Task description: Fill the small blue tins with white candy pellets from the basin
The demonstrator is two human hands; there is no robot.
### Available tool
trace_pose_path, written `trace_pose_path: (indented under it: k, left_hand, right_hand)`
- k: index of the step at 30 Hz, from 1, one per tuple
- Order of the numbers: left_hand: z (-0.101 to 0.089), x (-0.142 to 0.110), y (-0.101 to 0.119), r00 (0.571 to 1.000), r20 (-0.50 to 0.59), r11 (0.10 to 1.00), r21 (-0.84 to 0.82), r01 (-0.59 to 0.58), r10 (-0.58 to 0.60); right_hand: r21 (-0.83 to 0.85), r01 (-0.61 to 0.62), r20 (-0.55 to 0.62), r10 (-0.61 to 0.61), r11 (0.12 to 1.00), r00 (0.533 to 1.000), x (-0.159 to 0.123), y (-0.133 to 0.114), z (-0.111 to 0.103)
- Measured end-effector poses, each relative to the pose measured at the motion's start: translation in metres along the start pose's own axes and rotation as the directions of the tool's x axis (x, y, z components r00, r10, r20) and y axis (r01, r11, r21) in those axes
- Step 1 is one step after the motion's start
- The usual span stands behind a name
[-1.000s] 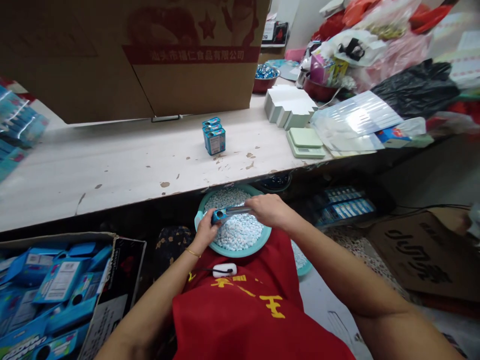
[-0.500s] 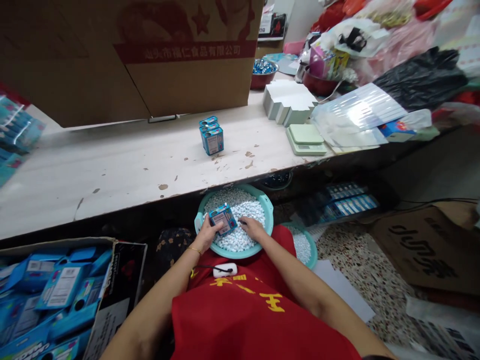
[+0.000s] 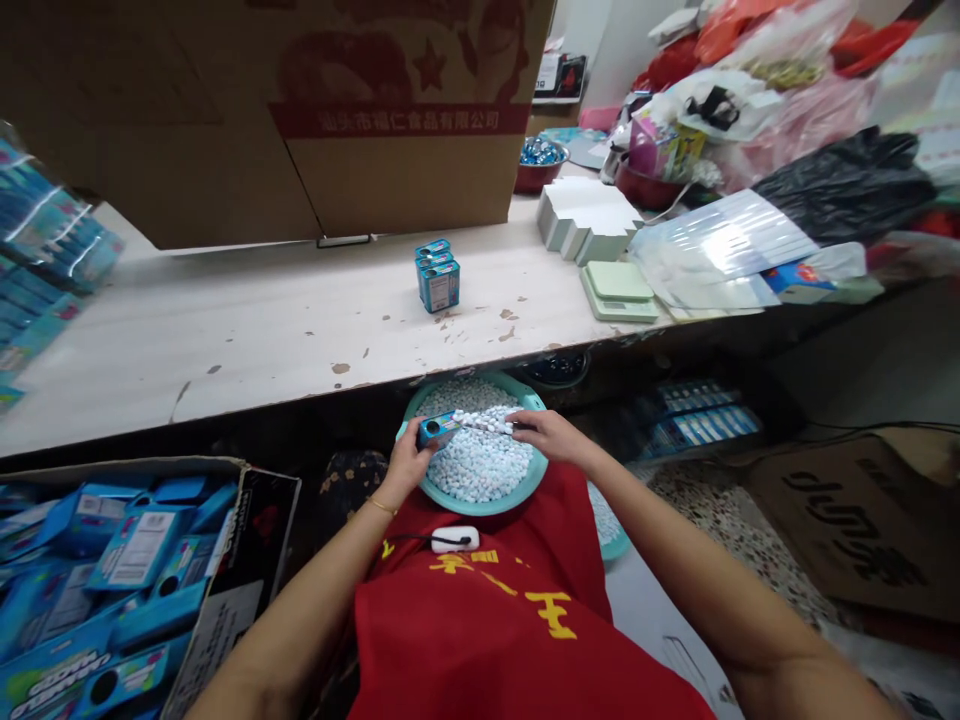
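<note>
My left hand (image 3: 407, 462) grips a small blue carton (image 3: 437, 429), tilted so that its end with a dark round hole shows. My right hand (image 3: 551, 436) is closed on what looks like a small scoop, mostly hidden under a heap of white pellets (image 3: 491, 419). The heap reaches from the right fingers to the carton's edge. Both hands are over a turquoise basin (image 3: 531, 395) on my lap, filled with white pellets (image 3: 480, 465). A second turquoise basin (image 3: 619, 546) of pellets is partly hidden by my right leg.
Several similar cartons (image 3: 439, 285) stand together on the white table (image 3: 247, 340). A big cardboard box (image 3: 412, 180) is behind them. A pale green scale (image 3: 619, 290) sits at right. An open box (image 3: 232, 500) of blue cartons is at lower left.
The carton has turned, bringing its holed end into view. My right hand has moved up and to the right, out of the pellets, with a heap of pellets on the scoop.
</note>
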State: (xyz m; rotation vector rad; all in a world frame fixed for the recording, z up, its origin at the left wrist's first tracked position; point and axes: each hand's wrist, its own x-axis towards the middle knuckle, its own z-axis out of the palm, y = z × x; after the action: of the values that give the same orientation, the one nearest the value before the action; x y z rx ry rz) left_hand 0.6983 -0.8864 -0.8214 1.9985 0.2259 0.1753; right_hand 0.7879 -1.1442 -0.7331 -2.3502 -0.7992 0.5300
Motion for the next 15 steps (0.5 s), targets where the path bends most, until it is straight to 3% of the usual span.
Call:
trace_pose_path:
  k: [3, 8, 11, 15]
  left_hand:
    - [0.008, 0.000, 0.007, 1.000, 0.026, 0.997, 0.080, -0.005, 0.003]
    - [0.010, -0.002, 0.013, 0.999, 0.040, 0.992, 0.123, -0.040, 0.035]
    - [0.011, -0.004, 0.012, 0.998, 0.031, 0.993, 0.100, -0.057, 0.054]
    - [0.010, -0.004, 0.009, 0.999, 0.004, 0.996, 0.074, -0.050, 0.050]
  right_hand:
    - [-0.230, 0.038, 0.079, -0.020, 0.973, 0.997, 0.003, -0.036, -0.016]
    - [-0.591, 0.032, 0.150, 0.071, 0.806, 0.986, 0.010, -0.086, -0.025]
    - [-0.663, 0.049, 0.152, 0.069, 0.747, 0.986, 0.015, -0.107, -0.024]
    - [-0.678, 0.067, 0.172, 0.069, 0.732, 0.983, 0.016, -0.122, -0.027]
